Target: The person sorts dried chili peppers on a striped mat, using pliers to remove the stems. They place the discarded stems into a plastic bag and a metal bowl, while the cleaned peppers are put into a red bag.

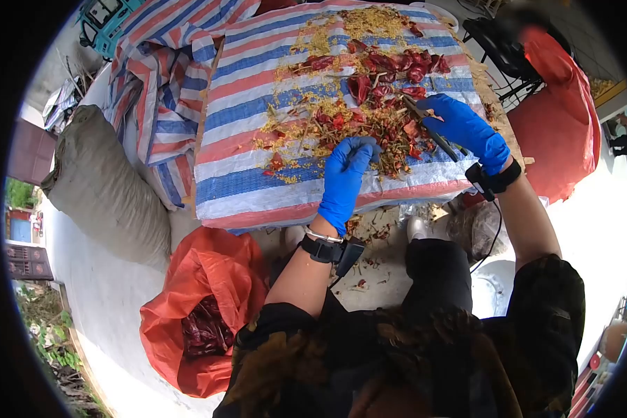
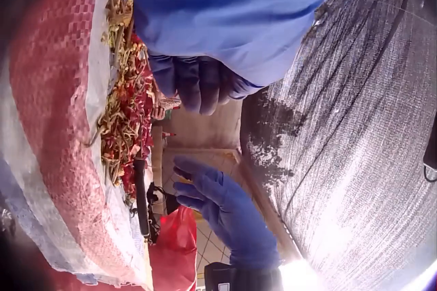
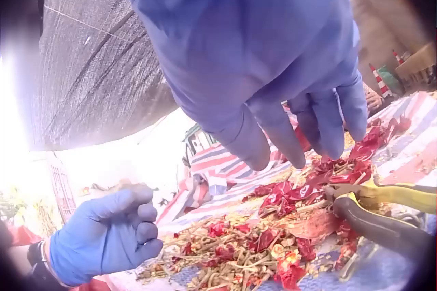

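Note:
My blue-gloved left hand [image 1: 347, 171] hovers by the near edge of a heap of chili stems and broken pieces [image 1: 391, 152]. Its fingers are curled, and nothing shows in them in the right wrist view. My right hand [image 1: 460, 124], also gloved in blue, is over the heap's right side with its fingers extended. Below it lie pliers [image 3: 382, 219] with yellow and black handles, their head on the chili pieces; the fingers are apart from them in the right wrist view. Larger dried red chilies [image 1: 414, 64] lie beyond the heap, among yellow seeds [image 1: 376, 22].
A striped woven sheet [image 1: 240, 90] covers the table. An open red sack [image 1: 219, 254] with dried chilies inside stands at the lower left, near a full grey sack [image 1: 108, 184]. Another red sack [image 1: 561, 129] stands right of the table. Scraps litter the floor below.

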The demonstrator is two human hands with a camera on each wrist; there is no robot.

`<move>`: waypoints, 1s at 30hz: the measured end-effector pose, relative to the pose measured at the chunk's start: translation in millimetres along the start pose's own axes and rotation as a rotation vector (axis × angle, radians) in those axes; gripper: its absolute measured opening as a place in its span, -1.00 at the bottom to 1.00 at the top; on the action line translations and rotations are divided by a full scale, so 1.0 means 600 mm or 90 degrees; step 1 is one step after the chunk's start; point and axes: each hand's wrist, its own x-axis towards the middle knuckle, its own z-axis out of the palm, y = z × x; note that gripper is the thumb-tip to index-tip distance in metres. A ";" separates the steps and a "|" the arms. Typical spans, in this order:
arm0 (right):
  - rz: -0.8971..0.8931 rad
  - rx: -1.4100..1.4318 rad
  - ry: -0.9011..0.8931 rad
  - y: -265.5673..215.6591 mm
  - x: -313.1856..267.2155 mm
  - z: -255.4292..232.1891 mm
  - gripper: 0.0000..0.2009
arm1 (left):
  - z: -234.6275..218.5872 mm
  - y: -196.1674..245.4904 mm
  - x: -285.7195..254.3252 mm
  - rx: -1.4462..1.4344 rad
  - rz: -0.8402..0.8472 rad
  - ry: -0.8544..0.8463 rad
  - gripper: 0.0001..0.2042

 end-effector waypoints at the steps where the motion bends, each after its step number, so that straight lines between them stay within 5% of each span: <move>1: -0.039 -0.003 0.001 0.025 0.035 0.013 -0.71 | -0.003 -0.002 0.009 -0.001 -0.004 0.008 -0.85; 4: -0.098 -0.062 0.030 0.055 0.124 0.038 -0.73 | -0.005 -0.010 0.036 -0.033 0.004 0.006 -0.84; 8: -0.067 -0.267 0.050 0.246 0.257 0.124 -0.56 | -0.017 -0.051 0.062 -0.098 0.012 0.018 -0.84; 9: -0.009 -0.292 0.011 0.296 0.280 0.140 -0.53 | -0.022 -0.074 0.072 -0.107 0.000 -0.010 -0.82; 11: 0.089 -0.425 -0.198 0.267 0.316 0.144 -0.51 | -0.017 -0.118 0.090 -0.143 0.006 0.036 -0.82; 13: -0.020 -0.672 -0.173 0.366 0.323 0.177 -0.51 | -0.030 -0.082 0.089 -0.118 0.002 -0.010 -0.84; 14: -0.022 -0.672 -0.171 0.350 0.326 0.175 -0.51 | -0.035 -0.081 0.094 -0.083 0.027 -0.005 -0.84; 16: 0.075 -0.101 -0.108 0.292 0.320 0.166 -0.54 | -0.035 -0.084 0.099 -0.097 0.051 0.017 -0.85; 18: -0.054 -0.096 -0.036 0.292 0.321 0.194 -0.56 | -0.037 -0.066 0.100 -0.097 0.025 0.065 -0.86; 19: 0.016 0.089 -0.036 0.246 0.311 0.201 -0.55 | -0.027 -0.055 0.097 -0.098 -0.005 0.104 -0.86; 20: -0.028 0.022 -0.094 0.237 0.310 0.200 -0.52 | -0.026 -0.044 0.094 -0.107 0.000 0.114 -0.86; 22: -0.086 -0.048 -0.062 0.106 0.278 0.173 -0.52 | -0.044 -0.029 0.100 -0.089 -0.053 0.096 -0.85; 23: -0.012 0.001 -0.061 0.054 0.262 0.155 -0.50 | -0.044 -0.030 0.102 -0.043 0.047 0.126 -0.85; 24: -0.086 0.163 0.022 0.034 0.239 0.155 -0.50 | -0.042 -0.014 0.101 -0.080 0.013 0.151 -0.86; 26: 0.007 0.155 0.070 -0.033 0.206 0.127 -0.55 | -0.052 -0.016 0.109 -0.065 0.000 0.155 -0.85; 30: 0.159 0.422 0.063 -0.108 0.134 0.106 -0.61 | -0.042 -0.003 0.116 -0.062 0.021 0.130 -0.78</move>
